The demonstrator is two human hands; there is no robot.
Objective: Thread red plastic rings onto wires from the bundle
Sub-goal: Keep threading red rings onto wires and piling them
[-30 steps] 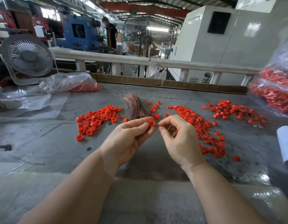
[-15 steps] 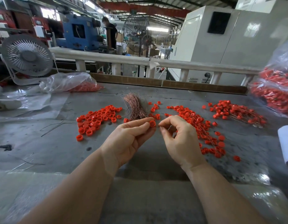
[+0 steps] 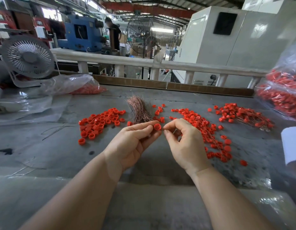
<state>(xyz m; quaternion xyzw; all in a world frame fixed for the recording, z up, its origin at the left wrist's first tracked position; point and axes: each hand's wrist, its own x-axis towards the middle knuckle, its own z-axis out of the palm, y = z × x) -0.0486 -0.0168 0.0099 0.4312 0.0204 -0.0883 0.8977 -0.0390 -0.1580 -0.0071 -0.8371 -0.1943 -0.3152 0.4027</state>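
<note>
1. Pinched between the thumb and fingertips of the left hand point(image 3: 132, 143) is one red ring point(image 3: 157, 126), raised above the grey table point(image 3: 44, 155) with its opening turned toward the other hand.
2. Just right of it, the right hand point(image 3: 185, 145) has its thumb and forefinger pressed together right beside the ring; whatever they pinch is too thin to make out, so the wire cannot be confirmed.
3. Behind the hands lies the copper wire bundle point(image 3: 140, 110), its near end hidden by the left fingers.
4. Left of the bundle sits a loose ring pile point(image 3: 100, 122); to the right, a long spread of threaded rings point(image 3: 205, 128) with fine wires trailing through it, and farther right another threaded heap point(image 3: 241, 115).
5. A clear bag of rings point(image 3: 77, 85) rests at the table's far left beside a small desk fan point(image 3: 28, 57), and a fuller bag point(image 3: 283, 93) stands at the right edge.
6. Beyond the white rail point(image 3: 144, 62) stands a person point(image 3: 113, 34) by a blue machine point(image 3: 80, 35).
</note>
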